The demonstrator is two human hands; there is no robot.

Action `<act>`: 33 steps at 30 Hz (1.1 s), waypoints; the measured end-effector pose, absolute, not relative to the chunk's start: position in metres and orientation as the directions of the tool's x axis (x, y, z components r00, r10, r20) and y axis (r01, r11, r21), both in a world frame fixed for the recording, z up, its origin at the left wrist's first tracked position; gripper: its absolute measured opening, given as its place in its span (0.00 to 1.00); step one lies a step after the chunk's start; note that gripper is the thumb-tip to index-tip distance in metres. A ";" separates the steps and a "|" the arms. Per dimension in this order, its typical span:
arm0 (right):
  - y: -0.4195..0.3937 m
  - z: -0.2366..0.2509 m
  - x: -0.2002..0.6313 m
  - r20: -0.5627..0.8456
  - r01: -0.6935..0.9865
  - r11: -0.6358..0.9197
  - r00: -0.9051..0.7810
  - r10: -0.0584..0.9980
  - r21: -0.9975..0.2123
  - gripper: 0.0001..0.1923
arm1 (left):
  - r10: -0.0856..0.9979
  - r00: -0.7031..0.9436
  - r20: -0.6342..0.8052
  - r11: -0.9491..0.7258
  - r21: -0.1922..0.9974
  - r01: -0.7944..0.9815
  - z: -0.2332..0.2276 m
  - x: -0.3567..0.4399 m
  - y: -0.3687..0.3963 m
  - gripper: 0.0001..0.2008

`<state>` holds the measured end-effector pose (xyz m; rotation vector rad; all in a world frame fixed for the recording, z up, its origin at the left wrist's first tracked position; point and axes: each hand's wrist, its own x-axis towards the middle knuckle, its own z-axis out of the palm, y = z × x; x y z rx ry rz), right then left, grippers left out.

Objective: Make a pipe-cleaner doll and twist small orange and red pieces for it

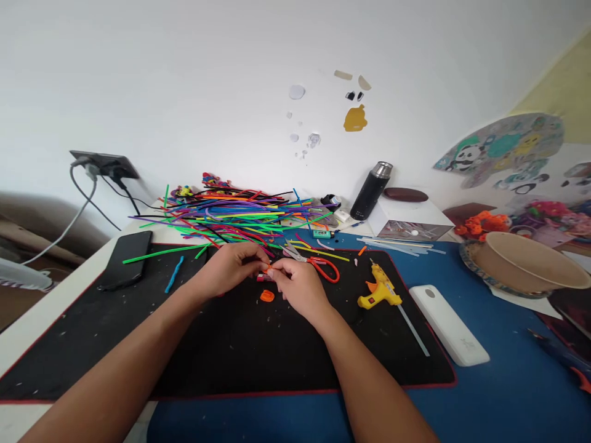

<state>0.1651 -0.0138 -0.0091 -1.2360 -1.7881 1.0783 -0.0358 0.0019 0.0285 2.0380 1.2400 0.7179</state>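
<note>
My left hand (231, 266) and my right hand (299, 286) meet over the black mat (138, 344), both pinching a small orange pipe-cleaner piece (267, 269) between their fingertips. A pink bit shows just under them. A curled orange piece (266, 296) lies on the mat below my hands. Red-handled scissors (323, 266) lie just beyond my right hand. Behind, a big heap of coloured pipe cleaners (231, 215) spreads across the table.
A yellow glue gun (379, 290) and a white power bank (447, 324) lie to the right. A black phone (127, 258) rests at the mat's left. A black flask (370, 191), a white box (406, 218) and a brown bowl (521, 261) stand further back.
</note>
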 end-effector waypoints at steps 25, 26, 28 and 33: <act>-0.017 -0.002 0.163 -0.013 0.547 0.235 -0.411 0.911 -0.804 0.08 | 0.769 0.639 0.034 -0.531 0.590 0.608 0.031 -0.044 0.004 0.11; -0.017 -0.003 0.163 -0.029 0.535 0.226 -0.426 0.904 -0.814 0.08 | 0.771 0.637 0.004 -0.507 0.610 0.609 0.032 -0.045 0.004 0.10; -0.017 -0.004 0.164 -0.046 0.494 0.200 -0.440 0.897 -0.846 0.08 | 0.799 0.600 -0.052 -0.414 0.675 0.610 0.033 -0.045 0.003 0.08; -0.015 -0.005 0.163 -0.042 0.222 0.044 -0.368 0.929 -0.974 0.09 | 0.919 0.393 -0.019 -0.097 0.957 0.272 0.029 -0.039 0.005 0.11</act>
